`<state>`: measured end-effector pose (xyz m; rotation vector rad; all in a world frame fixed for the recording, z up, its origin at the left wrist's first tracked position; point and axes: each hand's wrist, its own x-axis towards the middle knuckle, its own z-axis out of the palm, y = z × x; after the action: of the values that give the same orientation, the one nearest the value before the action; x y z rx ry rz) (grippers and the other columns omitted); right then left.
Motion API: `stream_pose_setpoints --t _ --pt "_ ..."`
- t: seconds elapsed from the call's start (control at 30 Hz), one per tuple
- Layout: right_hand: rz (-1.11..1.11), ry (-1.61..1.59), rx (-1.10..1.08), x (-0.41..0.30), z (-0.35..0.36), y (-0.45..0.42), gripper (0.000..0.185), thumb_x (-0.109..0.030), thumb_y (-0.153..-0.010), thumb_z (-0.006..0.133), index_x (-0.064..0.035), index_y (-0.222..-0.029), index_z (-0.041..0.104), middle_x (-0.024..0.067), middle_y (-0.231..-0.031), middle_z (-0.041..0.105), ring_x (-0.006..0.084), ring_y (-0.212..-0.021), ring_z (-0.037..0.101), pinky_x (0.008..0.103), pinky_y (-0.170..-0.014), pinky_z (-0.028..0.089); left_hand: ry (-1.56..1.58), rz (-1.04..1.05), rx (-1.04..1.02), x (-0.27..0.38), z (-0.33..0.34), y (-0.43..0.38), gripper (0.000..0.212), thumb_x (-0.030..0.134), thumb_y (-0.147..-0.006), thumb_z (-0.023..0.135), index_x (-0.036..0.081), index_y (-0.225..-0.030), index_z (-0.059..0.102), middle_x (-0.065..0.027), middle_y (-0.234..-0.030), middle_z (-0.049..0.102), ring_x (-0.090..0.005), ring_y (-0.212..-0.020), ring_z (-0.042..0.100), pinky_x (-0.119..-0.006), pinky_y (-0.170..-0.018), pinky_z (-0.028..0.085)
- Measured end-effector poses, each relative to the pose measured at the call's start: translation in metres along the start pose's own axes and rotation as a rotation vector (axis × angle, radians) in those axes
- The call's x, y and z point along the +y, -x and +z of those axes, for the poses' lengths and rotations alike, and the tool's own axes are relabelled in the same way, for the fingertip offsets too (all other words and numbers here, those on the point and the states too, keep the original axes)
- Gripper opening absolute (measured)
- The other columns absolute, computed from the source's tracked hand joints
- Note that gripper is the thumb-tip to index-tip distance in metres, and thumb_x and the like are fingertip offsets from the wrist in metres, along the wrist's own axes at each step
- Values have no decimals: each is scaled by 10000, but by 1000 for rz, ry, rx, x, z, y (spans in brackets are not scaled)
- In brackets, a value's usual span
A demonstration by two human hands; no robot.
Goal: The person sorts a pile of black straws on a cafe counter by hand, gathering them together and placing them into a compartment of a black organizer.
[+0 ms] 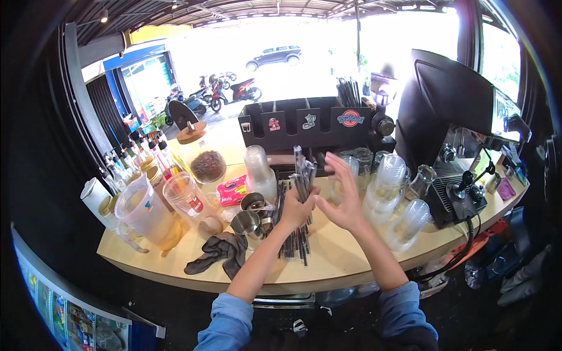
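My left hand [297, 206] is closed around a bundle of wrapped black drinking straws [303, 175], held roughly upright over the counter. More black straws [287, 243] lie on the wood beneath and beside that hand. To the right of the bundle, my right hand [344, 197] is raised with its fingers spread and nothing in it; the thumb comes close to the left hand. Beyond both hands stands a black compartment organizer [303, 127] with stickers on its front. Its right-hand compartment holds a cluster of upright black straws [348, 92].
Stacked clear plastic cups [386, 188] stand right of my hands, before an espresso machine [452, 109]. Steel pitchers [246, 226], a dark cloth [219, 254], a pink packet [232, 191] and plastic jugs [147, 210] are on the left. The counter's front edge [325, 285] curves near my forearms.
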<state>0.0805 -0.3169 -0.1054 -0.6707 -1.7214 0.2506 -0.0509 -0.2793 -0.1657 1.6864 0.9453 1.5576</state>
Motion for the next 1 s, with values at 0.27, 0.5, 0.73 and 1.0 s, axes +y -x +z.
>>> stream_pose_setpoints --t 0.27,0.5,0.73,1.0 --pt "-402 359 -243 -12 -8 -25 689 -189 -673 664 -25 -1260 343 145 -1314 334 308 -1151 397 387 -953 314 -61 248 -29 -11 10 4 318 214 -773 626 -27 -582 544 15 -486 482 -40 -466 371 -250 -403 304" --pt "75 -179 -143 -1 -5 10 789 -222 -651 726 -73 -1291 290 122 -1243 408 247 -1123 419 378 -907 353 315 -114 -28 20 5 12 227 242 -815 592 33 -755 524 19 -539 468 -51 -465 437 -207 -432 346" --pt "513 -430 -603 51 27 60 428 -217 -741 659 -2 -1046 450 65 -864 555 139 -783 549 263 -683 440 634 -211 -30 19 0 2 149 178 -848 540 55 -851 455 -3 -609 456 -81 -555 462 -232 -537 397" --pt "719 -808 -458 54 39 56 112 -121 -844 477 -28 -894 440 30 -566 491 109 -465 508 228 -411 396 468 -242 -306 -8 -14 22 351 235 -839 542 20 -1108 472 -94 -1034 542 -158 -960 524 -296 -843 420"
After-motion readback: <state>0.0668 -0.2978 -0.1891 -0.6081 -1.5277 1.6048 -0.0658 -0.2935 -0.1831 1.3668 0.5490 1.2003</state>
